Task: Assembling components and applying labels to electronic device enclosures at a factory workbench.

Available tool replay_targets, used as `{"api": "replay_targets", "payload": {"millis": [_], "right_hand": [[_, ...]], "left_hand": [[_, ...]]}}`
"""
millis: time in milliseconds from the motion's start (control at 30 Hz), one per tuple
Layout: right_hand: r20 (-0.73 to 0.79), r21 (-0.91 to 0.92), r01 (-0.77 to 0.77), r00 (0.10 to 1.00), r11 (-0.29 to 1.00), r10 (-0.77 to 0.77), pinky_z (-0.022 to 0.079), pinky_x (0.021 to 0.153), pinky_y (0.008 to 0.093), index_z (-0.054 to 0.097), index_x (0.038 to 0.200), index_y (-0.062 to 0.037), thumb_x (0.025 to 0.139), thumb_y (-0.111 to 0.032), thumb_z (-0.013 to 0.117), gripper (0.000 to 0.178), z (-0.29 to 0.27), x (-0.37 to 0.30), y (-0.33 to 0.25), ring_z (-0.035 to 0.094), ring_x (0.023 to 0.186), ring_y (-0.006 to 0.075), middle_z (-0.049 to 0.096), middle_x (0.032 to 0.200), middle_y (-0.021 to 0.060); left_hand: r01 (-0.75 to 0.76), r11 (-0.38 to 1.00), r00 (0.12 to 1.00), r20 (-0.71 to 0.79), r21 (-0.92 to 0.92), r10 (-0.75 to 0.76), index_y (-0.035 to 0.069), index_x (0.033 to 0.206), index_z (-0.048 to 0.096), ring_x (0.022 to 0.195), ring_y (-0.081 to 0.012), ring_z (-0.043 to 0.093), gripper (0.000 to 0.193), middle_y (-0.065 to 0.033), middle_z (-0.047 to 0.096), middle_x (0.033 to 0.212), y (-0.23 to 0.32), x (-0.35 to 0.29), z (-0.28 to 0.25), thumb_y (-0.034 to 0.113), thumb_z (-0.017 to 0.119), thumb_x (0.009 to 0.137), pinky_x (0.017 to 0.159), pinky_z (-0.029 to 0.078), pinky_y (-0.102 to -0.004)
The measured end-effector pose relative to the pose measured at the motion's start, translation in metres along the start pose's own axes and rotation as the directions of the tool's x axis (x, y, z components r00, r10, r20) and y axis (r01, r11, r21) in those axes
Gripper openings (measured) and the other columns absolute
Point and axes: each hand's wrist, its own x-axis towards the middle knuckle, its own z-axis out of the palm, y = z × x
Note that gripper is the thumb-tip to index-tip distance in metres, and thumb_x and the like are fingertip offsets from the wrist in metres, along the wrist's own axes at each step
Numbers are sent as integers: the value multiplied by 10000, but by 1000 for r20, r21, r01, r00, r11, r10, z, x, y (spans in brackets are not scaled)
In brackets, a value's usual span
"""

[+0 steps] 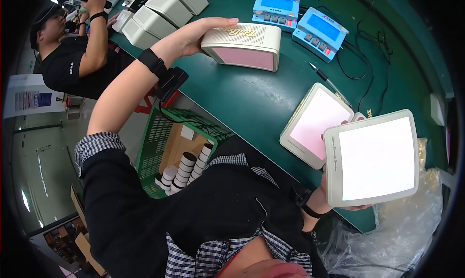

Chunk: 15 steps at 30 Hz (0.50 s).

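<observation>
My left hand (203,30) grips the left end of a cream speaker (244,58) on the green table, fingers along its top edge. That speaker has a dotted grille with gold lettering and a pinkish front panel. At the right, my right hand (318,196) holds up a second cream speaker (378,157), its square panel glowing white. Most of this hand is hidden behind the speaker; fingertips show at its upper and lower edges. A third speaker (310,125) lies just left of it on the table, its panel glowing pinkish white.
Two blue testers (276,7) with screens and cables stand at the back, near a black pen (320,74). Several cream housings (167,9) line the far left. A green crate (150,166) holds stacked round parts. Clear plastic bags (407,220) lie right; a co-worker (72,55) stands left.
</observation>
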Motion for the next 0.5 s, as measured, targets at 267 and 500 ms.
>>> {"api": "replay_targets", "payload": {"millis": [267, 500], "right_hand": [[-82, 73, -63, 994, 995, 69, 392, 990, 674, 73, 1545, -131, 882, -674, 403, 918, 8, -11, -30, 309, 1375, 466, 138, 1565, 238], [109, 443, -26, 994, 896, -25, 407, 952, 700, 67, 1549, -161, 885, -666, 425, 908, 9, -14, -30, 311, 1375, 463, 148, 1567, 224]], "left_hand": [[-130, 981, 991, 35, 143, 127, 19, 1147, 588, 901, -113, 651, 454, -74, 645, 1012, -6, 2, -10, 385, 677, 894, 781, 550, -253], [-200, 962, 979, -9, 185, 205, 2, 1142, 600, 907, -140, 656, 529, -101, 648, 1031, -13, 3, -11, 430, 715, 854, 776, 547, -267]]}}
